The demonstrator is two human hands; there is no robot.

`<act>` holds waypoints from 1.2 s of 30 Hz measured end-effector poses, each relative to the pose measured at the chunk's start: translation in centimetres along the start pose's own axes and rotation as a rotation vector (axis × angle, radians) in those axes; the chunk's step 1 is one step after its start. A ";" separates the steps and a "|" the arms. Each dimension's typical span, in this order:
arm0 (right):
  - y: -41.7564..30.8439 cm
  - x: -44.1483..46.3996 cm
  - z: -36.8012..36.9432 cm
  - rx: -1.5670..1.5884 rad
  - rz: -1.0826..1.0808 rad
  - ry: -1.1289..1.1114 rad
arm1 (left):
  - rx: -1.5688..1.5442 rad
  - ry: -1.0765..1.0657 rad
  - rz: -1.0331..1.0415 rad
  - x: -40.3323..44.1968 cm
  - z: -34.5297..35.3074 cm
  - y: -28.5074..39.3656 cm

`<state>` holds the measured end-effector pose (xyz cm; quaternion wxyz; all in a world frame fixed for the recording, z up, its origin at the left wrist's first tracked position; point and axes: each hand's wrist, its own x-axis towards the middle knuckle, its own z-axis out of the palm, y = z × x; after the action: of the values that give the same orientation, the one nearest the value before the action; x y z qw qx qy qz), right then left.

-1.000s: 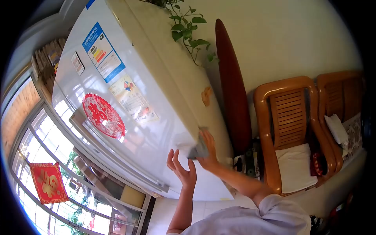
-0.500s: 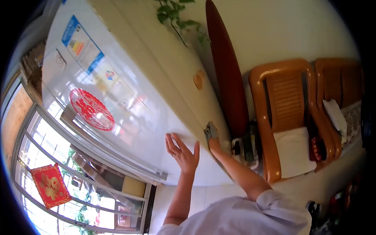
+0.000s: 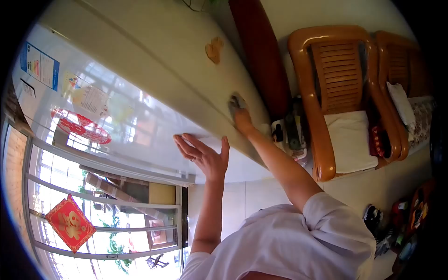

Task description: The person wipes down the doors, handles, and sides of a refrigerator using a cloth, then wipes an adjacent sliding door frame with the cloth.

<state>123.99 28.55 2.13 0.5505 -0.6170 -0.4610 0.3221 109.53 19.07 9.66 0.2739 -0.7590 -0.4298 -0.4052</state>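
Observation:
A tall white refrigerator fills the left and middle of the view, with a glossy front (image 3: 154,126) and a cream side panel (image 3: 172,51). My right hand (image 3: 243,122) presses a grey cloth (image 3: 235,102) against that side panel, fingers closed over it and partly hidden. Against the glossy front is my left hand (image 3: 205,159), fingers spread, a ring on one of them; it holds nothing. A tan heart-shaped patch (image 3: 214,50) marks the side panel above the cloth. The front carries a red round paper-cut (image 3: 80,127) and a blue-edged label (image 3: 39,65).
A dark red long panel (image 3: 261,56) leans between refrigerator and wall. Wooden armchairs (image 3: 298,46) with a white seat cushion (image 3: 352,140) stand at right. Small items (image 3: 290,133) sit beside the refrigerator. Shoes (image 3: 372,217) lie on the floor; a barred window with a red diamond decoration (image 3: 71,224) is at left.
My right hand and the cloth have moved from near the panel's front edge farther back onto the side panel. My left hand stays at the front. The camera view has shifted.

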 end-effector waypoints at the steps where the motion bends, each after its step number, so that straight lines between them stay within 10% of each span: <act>1: 6.6 0.5 1.7 -0.169 0.072 -0.078 | 0.011 -0.013 -0.006 -0.2 0.3 -0.2; 7: 22.7 -11.7 8.1 -0.214 0.168 0.007 | 0.111 0.031 0.065 -0.4 1.0 -1.0; 15: -6.1 -11.2 -0.4 -0.034 -0.732 0.278 | -0.314 0.009 -0.090 -0.7 -1.1 -1.0; 19: -4.6 -8.6 0.3 -0.234 -1.231 0.431 | -0.721 0.094 -0.432 -5.0 -2.1 -0.9; 22: 1.5 -9.5 -1.1 -0.577 -1.416 0.256 | -0.863 -0.066 -0.870 -10.5 -2.0 0.0; 24: 4.3 -10.0 -2.1 -0.804 -1.159 -0.523 | -0.842 -0.123 -0.970 -14.9 -1.2 0.7; 25: 2.6 -9.9 -2.1 -0.816 -1.175 -0.547 | -0.838 -0.162 -0.984 -15.9 -1.4 1.1; 28: -6.1 -8.7 -3.5 -1.109 -1.705 -0.350 | -0.922 -0.163 -1.025 -17.9 -1.4 2.1; 35: -26.3 -7.5 -2.1 -1.319 -1.641 0.542 | -1.043 -0.111 -1.085 -18.4 -1.0 2.6; 36: -24.1 -7.1 -0.7 -1.219 -1.661 0.380 | -1.063 -0.094 -1.110 -18.7 -0.8 2.7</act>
<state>116.80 20.96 25.00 0.2576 -0.3196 -0.7300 -0.5465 105.95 9.14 -5.99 -0.3897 -0.4781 -0.5063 -0.6027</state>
